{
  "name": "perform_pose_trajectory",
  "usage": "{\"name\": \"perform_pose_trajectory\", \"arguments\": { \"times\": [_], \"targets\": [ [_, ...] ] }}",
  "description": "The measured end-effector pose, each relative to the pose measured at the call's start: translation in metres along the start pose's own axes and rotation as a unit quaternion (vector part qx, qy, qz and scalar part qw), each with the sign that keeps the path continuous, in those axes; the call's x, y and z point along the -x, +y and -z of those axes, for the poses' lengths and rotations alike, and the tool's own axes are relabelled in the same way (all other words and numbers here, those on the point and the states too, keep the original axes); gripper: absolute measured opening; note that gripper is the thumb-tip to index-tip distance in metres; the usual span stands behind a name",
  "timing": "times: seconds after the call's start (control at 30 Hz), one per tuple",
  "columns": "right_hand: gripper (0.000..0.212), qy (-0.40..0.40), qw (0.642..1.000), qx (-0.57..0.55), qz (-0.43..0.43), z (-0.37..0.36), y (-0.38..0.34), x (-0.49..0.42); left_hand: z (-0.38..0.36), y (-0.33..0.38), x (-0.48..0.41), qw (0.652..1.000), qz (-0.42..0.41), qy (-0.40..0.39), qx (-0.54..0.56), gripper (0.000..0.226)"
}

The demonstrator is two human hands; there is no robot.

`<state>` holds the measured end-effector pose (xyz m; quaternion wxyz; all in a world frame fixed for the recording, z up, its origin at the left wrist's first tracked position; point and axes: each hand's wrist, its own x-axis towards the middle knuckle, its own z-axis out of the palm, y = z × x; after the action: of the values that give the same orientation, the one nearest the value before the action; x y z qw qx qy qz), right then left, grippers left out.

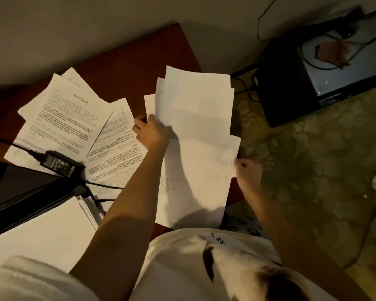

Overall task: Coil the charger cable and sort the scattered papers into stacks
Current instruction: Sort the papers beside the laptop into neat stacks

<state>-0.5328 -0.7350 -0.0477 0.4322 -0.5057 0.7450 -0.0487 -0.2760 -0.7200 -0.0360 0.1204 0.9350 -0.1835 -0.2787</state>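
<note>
A loose stack (195, 131) of blank papers sits between the two hands, its sheets fanned unevenly at the top and right. The left hand (152, 132) grasps the stack's left edge, fingers curled over it. The right hand (249, 172) pinches the right edge lower down, where the sheets jut past the side of the tabletop (128, 68). Whether the stack rests on the tabletop or is lifted off it cannot be told.

Left of the left hand, printed sheets (70, 122) lie spread and overlapping. The charger (60, 164) sits on their near edge, well apart from both hands, and its thin cable (105, 186) runs uncoiled across the papers towards the left forearm. A dark laptop (24, 192) lies just beside the charger, and more blank sheets (41, 231) lie below it.

To the right, a black box (291, 88) stands on the patterned floor (313, 170).
</note>
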Motion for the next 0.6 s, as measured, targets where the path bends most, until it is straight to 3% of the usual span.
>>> {"name": "perform_pose_trajectory", "arguments": {
  "times": [0.07,0.2,0.27,0.33,0.47,0.6],
  "targets": [
    [0.019,-0.004,1.0,-0.01,-0.001,-0.003,0.0,0.007,-0.003,0.001,0.0,1.0,0.004,-0.003,0.009,0.058],
    [0.042,-0.04,0.999,-0.022,0.024,-0.01,-0.019,0.001,0.0,0.005,-0.003,0.995,0.015,-0.042,0.084,0.074],
    [0.039,-0.023,0.999,-0.034,0.034,-0.014,-0.026,-0.014,0.005,0.007,-0.003,0.987,0.035,-0.082,0.135,0.077],
    [0.035,0.001,0.999,-0.032,0.029,-0.021,-0.024,-0.033,0.009,0.005,-0.001,0.979,0.019,-0.144,0.141,0.066],
    [0.056,-0.02,0.999,0.014,-0.043,-0.016,-0.027,-0.042,0.005,-0.015,0.016,0.963,-0.077,-0.218,0.143,0.035],
    [0.05,-0.065,0.976,-0.159,-0.134,0.005,-0.015,-0.037,-0.018,-0.032,0.045,0.947,-0.034,-0.281,0.154,0.03]
  ]
}}
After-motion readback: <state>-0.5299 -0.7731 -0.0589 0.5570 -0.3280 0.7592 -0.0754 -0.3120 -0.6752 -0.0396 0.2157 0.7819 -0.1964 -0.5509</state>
